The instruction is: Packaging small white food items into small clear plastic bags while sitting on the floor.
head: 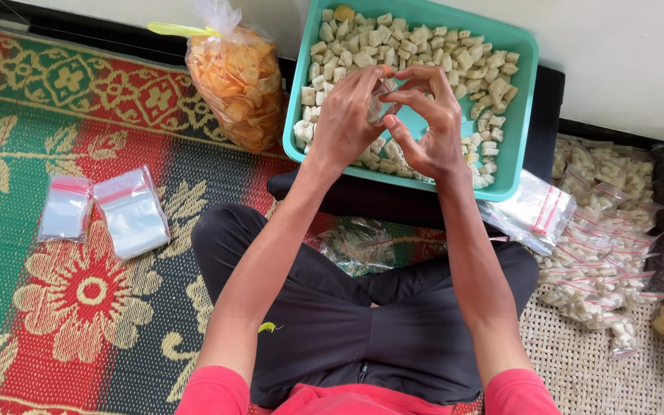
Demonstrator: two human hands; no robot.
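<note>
Both my hands are raised over a teal tray (522, 92) full of small pale snack pieces (416, 46). My left hand (346, 117) and my right hand (429, 131) pinch a small clear plastic bag (379, 104) between their fingertips. The bag is mostly hidden by my fingers, so what is in it cannot be seen. I sit cross-legged in dark trousers (347, 315), with the tray resting on a dark cushion (363, 201) in front of my knees.
A tied clear bag of orange chips (237, 81) stands left of the tray. Two stacks of empty zip bags (109, 209) lie on the patterned mat (63, 307) at left. Several filled small bags (601, 230) pile at right, with more empty zip bags (532, 211) beside the tray.
</note>
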